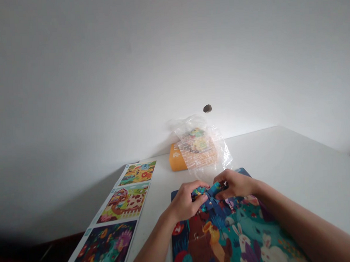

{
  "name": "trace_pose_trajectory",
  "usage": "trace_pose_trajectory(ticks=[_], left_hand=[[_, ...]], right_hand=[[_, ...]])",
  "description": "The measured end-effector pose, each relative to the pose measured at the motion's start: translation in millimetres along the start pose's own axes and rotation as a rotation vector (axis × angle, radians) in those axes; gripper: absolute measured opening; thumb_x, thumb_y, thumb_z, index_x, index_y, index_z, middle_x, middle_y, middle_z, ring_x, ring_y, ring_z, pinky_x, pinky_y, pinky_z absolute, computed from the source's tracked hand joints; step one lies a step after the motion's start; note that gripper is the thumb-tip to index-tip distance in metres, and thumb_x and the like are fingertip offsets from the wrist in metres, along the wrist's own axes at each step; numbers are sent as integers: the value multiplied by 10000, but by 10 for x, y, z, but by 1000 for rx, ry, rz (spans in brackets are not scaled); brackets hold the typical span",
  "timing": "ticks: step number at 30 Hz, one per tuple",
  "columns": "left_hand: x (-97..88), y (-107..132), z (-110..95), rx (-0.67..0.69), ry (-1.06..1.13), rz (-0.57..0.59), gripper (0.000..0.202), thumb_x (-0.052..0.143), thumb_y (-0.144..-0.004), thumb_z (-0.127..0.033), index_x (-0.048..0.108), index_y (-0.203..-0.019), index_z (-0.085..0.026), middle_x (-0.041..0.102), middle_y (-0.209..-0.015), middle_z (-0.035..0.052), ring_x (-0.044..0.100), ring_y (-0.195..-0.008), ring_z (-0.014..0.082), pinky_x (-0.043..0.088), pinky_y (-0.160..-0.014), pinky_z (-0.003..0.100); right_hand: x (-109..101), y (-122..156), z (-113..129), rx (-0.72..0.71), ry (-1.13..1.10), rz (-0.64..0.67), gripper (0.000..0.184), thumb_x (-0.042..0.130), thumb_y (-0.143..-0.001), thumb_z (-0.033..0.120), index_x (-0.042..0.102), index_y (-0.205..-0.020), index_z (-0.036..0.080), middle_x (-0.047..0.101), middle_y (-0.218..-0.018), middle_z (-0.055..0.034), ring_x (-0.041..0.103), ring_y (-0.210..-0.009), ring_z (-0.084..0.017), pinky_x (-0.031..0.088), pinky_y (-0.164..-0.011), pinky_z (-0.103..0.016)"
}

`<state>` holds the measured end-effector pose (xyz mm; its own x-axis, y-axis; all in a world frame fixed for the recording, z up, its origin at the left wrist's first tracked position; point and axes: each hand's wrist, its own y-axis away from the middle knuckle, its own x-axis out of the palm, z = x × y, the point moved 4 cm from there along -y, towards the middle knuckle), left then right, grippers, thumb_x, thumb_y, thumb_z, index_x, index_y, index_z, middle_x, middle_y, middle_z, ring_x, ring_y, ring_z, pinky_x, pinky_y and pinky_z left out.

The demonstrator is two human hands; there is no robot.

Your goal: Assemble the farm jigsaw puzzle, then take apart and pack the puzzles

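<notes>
A colourful jigsaw puzzle with rabbits and a bear lies on the white table in front of me. Both hands meet over its far edge. My left hand pinches blue puzzle pieces between thumb and fingers. My right hand grips the same cluster of pieces from the right, fingers curled. The pieces are partly lifted off the puzzle board's upper part.
A long picture sheet with three printed scenes lies at the left, reaching the table edge. An orange box and a clear plastic bag of pieces rest against the white wall. The white table extends right.
</notes>
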<state>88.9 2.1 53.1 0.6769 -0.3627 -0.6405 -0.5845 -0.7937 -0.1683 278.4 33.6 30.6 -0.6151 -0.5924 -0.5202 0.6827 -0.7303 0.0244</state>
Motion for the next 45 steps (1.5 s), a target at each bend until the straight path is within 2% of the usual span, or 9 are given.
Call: trace_pose_trajectory(ticks=[6, 12, 19, 26, 30, 34, 38, 42, 45], left_hand=[[-13, -4, 200, -58, 21, -90, 195, 602, -829, -273, 689, -980, -184, 711, -939, 42, 662, -897, 216, 487, -825, 284], [207, -4, 346, -286, 387, -9, 419, 579, -851, -477, 584, -1166, -201, 650, -831, 32, 546, -428, 97, 400, -374, 203], [436, -9, 159, -271, 607, 182, 390, 647, -823, -367, 537, -1155, -193, 637, -869, 30, 618, -554, 121, 452, -421, 188], [522, -91, 267, -397, 893, -57, 404, 586, -766, -232, 524, -1164, -197, 596, -802, 3, 573, -539, 104, 445, -436, 197], [478, -115, 213, -349, 1058, -112, 491, 563, -745, -272, 494, -1228, -214, 620, -999, 60, 625, -667, 142, 479, -496, 229], [409, -101, 143, -232, 767, -214, 507, 547, -861, -377, 404, -1335, -265, 590, -1183, 73, 622, -934, 195, 527, -714, 289], [373, -86, 127, -180, 408, -358, 347, 452, -940, -424, 503, -1214, -217, 607, -1182, 70, 543, -1114, 213, 428, -991, 328], [345, -75, 168, -204, 411, -456, 442, 460, -942, -397, 385, -1349, -242, 535, -1318, 71, 548, -1133, 201, 429, -1006, 310], [314, -71, 220, -292, 482, -491, 531, 464, -929, -428, 301, -1410, -273, 594, -1189, 65, 633, -865, 172, 543, -745, 267]], right_hand=[[18, 12, 9, 12, -199, 44, 345, 739, -700, 439, 649, -791, 118, 598, -675, 18, 506, -597, -107, 403, -551, -202], [42, 9, 15, 15, -232, 36, 350, 758, -687, 435, 660, -799, 118, 636, -693, 6, 542, -599, -119, 429, -560, -213], [-17, 8, 5, -1, -315, 21, 389, 774, -668, 461, 645, -785, 113, 627, -682, 5, 539, -596, -115, 431, -571, -224], [10, -66, 17, -33, -208, -229, 380, 667, -774, 512, 574, -800, 144, 552, -688, 26, 479, -621, -103, 401, -582, -220], [11, -98, 11, 1, -14, -417, 354, 567, -846, 514, 496, -759, 178, 483, -646, 42, 421, -597, -99, 345, -543, -216], [86, -108, 133, -66, 142, -464, 354, 481, -903, 498, 484, -729, 189, 522, -680, 18, 450, -620, -115, 354, -595, -236], [126, -80, 248, -5, 166, -707, 392, 334, -967, 484, 487, -743, 201, 552, -686, -3, 487, -614, -133, 358, -612, -249], [129, -86, 226, 53, 82, -823, 360, 382, -942, 520, 516, -814, 211, 564, -672, 3, 516, -577, -137, 370, -581, -239], [77, -95, 140, 84, 74, -831, 386, 428, -911, 556, 516, -764, 211, 521, -622, 13, 484, -557, -131, 367, -554, -233]])
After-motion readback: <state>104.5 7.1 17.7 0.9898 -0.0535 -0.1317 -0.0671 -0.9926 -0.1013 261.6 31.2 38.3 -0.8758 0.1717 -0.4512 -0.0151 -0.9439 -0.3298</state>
